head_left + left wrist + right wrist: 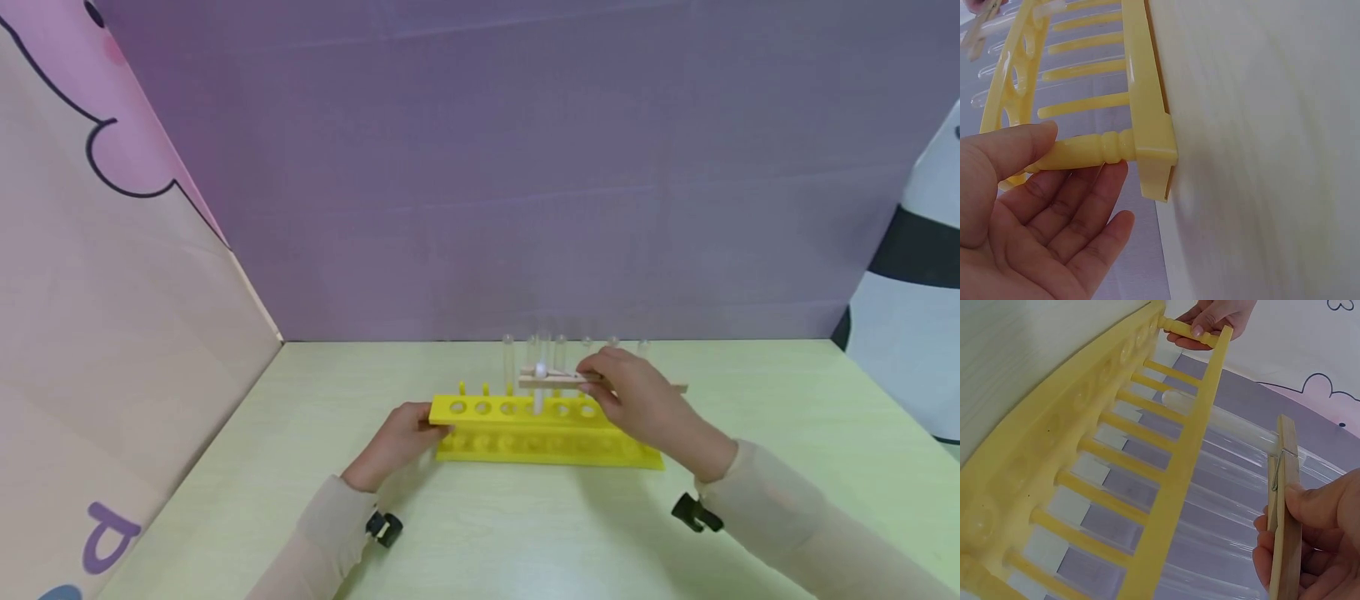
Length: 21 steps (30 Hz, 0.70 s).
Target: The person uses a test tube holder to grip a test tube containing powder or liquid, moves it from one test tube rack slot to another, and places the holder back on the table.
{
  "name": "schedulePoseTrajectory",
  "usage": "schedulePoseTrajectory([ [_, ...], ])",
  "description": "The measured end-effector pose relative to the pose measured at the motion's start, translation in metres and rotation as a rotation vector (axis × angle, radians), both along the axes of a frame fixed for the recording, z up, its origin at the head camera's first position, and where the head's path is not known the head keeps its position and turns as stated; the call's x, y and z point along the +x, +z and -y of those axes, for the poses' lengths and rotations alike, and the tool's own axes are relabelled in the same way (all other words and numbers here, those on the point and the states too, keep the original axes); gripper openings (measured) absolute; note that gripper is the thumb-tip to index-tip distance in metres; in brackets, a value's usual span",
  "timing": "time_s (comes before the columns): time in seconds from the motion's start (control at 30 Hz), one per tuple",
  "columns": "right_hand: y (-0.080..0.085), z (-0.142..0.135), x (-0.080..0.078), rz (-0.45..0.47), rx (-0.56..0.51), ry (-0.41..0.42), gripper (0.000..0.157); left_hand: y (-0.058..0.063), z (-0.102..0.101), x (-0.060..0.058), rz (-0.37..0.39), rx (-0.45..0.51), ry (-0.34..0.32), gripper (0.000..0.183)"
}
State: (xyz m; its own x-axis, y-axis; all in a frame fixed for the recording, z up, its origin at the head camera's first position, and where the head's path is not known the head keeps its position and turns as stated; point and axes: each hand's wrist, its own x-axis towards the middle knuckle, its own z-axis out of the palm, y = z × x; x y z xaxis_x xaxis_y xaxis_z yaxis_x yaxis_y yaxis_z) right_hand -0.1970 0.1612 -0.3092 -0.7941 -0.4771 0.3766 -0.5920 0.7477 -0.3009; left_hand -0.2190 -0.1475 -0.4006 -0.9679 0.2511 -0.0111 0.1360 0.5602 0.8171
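Observation:
A yellow test tube rack (480,422) stands on the table, with a row of holes in its top plate and upright pegs behind. My left hand (397,442) grips the round post at the rack's left end; thumb and fingers are around the post (1082,153). My right hand (648,400) pinches a wooden test tube clamp (1288,519). The clamp's jaws hold a test tube (1229,422) with white contents, upright over the rack. Its lower end is at a hole near the middle; how deep it sits, I cannot tell.
Several clear test tubes (508,362) stand rounded end up along the back of the rack. The pale wooden tabletop (480,533) extends around it. A purple backdrop (480,183) rises behind, with a light printed panel (135,317) at the left.

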Motion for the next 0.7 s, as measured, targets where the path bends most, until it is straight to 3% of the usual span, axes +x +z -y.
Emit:
schedulePoseTrajectory([
  [0.7,-0.014,0.002,0.0,-0.021,0.013,0.022,0.017,0.001,-0.001,0.0,0.007,-0.006,0.012,0.029],
])
